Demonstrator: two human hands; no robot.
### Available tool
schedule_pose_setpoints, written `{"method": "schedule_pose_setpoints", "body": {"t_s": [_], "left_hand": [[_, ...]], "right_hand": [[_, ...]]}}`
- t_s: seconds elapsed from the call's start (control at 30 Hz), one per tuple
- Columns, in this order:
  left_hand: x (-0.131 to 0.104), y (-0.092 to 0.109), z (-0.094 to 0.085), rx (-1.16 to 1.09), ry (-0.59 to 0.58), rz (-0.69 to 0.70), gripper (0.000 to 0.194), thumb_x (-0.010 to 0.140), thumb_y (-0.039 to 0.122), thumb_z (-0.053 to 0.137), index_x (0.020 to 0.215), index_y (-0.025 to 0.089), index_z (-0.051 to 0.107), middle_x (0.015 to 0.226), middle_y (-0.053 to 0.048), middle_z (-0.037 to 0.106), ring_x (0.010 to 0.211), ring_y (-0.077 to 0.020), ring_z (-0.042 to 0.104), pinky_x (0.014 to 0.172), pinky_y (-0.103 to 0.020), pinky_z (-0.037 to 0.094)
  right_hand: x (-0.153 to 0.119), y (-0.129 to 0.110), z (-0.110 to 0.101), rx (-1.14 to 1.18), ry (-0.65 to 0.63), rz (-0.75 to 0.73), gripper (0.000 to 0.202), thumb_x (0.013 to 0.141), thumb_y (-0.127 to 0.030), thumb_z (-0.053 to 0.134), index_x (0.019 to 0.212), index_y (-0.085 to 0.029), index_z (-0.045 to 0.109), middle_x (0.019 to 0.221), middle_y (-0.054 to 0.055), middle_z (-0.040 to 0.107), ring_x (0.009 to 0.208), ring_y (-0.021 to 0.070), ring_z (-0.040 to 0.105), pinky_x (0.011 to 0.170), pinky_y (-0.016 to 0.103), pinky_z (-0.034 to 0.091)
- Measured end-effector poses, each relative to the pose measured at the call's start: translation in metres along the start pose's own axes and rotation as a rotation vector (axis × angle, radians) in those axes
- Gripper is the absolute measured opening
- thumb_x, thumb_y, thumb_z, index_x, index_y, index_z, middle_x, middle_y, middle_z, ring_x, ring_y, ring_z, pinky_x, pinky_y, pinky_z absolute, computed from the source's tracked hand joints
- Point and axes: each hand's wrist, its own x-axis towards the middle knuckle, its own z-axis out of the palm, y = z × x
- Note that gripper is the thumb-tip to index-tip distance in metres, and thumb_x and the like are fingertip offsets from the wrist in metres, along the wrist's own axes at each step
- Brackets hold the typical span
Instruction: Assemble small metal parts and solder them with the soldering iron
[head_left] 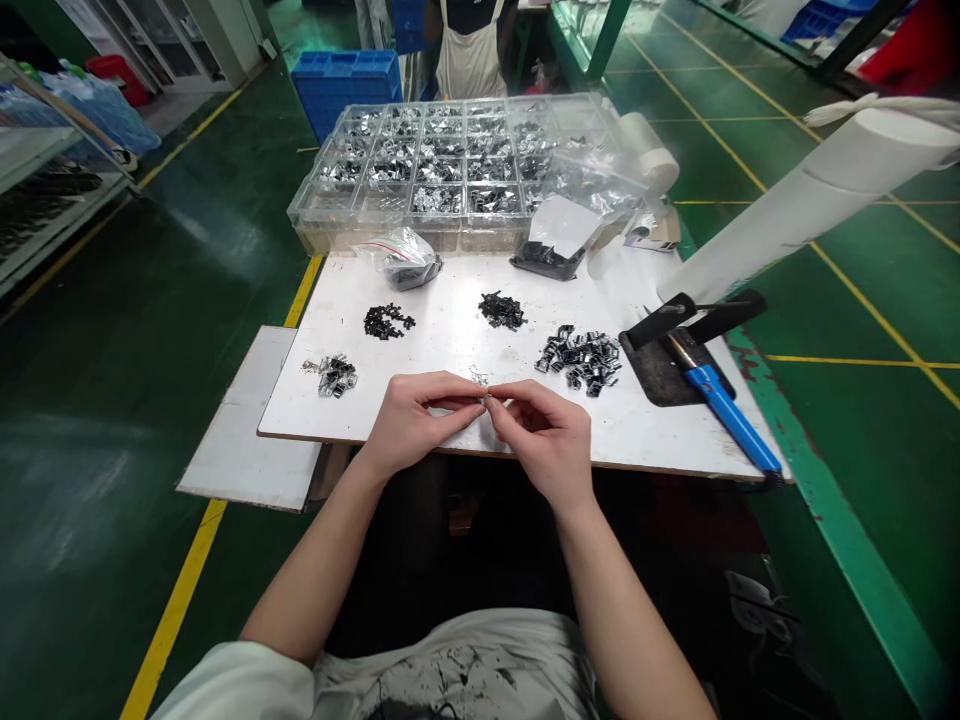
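My left hand (420, 415) and my right hand (544, 430) meet at the front edge of the white board (442, 350). Their fingertips pinch a small metal part (484, 393) between them; its details are too small to tell. Behind the hands lie a pile of tiny black pieces (386, 321) and another dark pile (502, 311). To the left is a small heap of shiny clips (337, 376), and a larger heap of black and silver clips (581, 359) sits to the right.
A blue-handled soldering iron (731, 415) rests in a black stand (652, 375) at the right, below a white tube (810, 200). A clear compartment box (450, 215) and plastic bags (405, 262) stand behind. Beyond is a person in an apron (471, 60).
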Motion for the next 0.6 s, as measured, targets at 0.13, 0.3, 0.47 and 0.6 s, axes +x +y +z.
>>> {"method": "schedule_pose_setpoints", "body": {"t_s": [0.13,0.3,0.47,0.6], "left_hand": [[-0.0011,-0.0021,0.0004,-0.052,-0.015,-0.07,0.016,0.08,0.019,0.078,0.096,0.014,0.081,0.095,-0.008,0.08,0.086,-0.0216,0.077,0.083,-0.031,0.066],[-0.0024,-0.0026,0.0001,-0.053,-0.023,-0.087,0.016,0.081,0.019,0.078,0.095,0.013,0.08,0.094,-0.009,0.081,0.085,-0.0222,0.078,0.084,-0.032,0.066],[-0.0033,-0.0029,0.0015,-0.034,-0.019,-0.07,0.018,0.081,0.018,0.078,0.098,0.013,0.078,0.093,-0.008,0.081,0.084,-0.0215,0.078,0.084,-0.032,0.066],[-0.0037,-0.0051,0.0017,-0.035,-0.044,-0.082,0.022,0.08,0.018,0.079,0.101,0.013,0.076,0.093,-0.008,0.08,0.084,-0.0207,0.078,0.084,-0.03,0.066]], "right_hand": [[0.0,-0.0009,0.0005,-0.053,0.005,-0.083,0.009,0.087,-0.019,0.069,0.092,-0.021,0.076,0.081,0.002,0.069,0.056,0.0103,0.054,0.049,0.026,0.042],[0.0007,-0.001,0.0005,-0.094,0.007,-0.129,0.01,0.086,-0.017,0.068,0.089,-0.021,0.076,0.082,0.002,0.07,0.056,0.0095,0.054,0.048,0.025,0.042],[0.0004,0.0003,-0.0005,-0.092,-0.014,-0.124,0.009,0.086,-0.015,0.068,0.09,-0.02,0.074,0.083,0.002,0.069,0.058,0.0094,0.054,0.05,0.025,0.042],[-0.0004,0.0024,-0.0005,-0.16,-0.029,-0.163,0.009,0.087,-0.014,0.065,0.088,-0.021,0.071,0.083,0.002,0.067,0.058,0.0097,0.054,0.051,0.025,0.044]]}}
